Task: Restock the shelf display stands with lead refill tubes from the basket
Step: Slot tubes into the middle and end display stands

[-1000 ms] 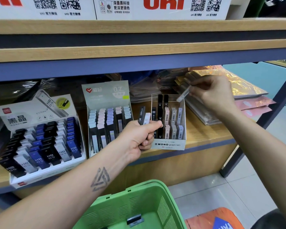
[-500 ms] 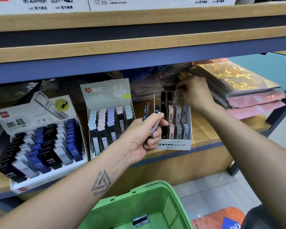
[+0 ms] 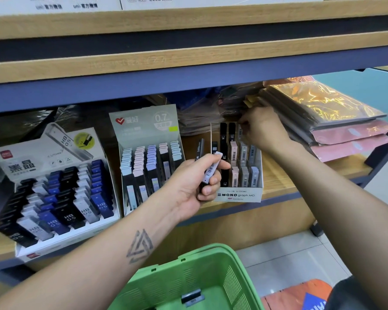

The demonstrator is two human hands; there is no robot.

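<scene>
On the wooden shelf (image 3: 278, 175) we saw three display stands side by side. The left stand (image 3: 54, 198) held rows of black, blue and grey tubes marked HB 0.5. The middle stand (image 3: 148, 162) was marked 0.7 and held tubes with pale pastel caps. The right one, a clear MONO graph MG stand (image 3: 238, 195), held upright black, pink and grey lead refill tubes in rows, with room left in its left column.

The left hand (image 3: 195, 184) hovered in front of that stand, palm turned inward, its fingers curled around a white barcoded lead refill tube (image 3: 212, 168) and a black tube (image 3: 199, 148) that stuck up behind the thumb. The right hand (image 3: 262, 128) reached over the stand's back right corner, fingertips pinched on a grey tube (image 3: 240, 132) in the rear row.

A green plastic basket (image 3: 211, 276) sat below us; we could not make out tubes inside it.
</scene>
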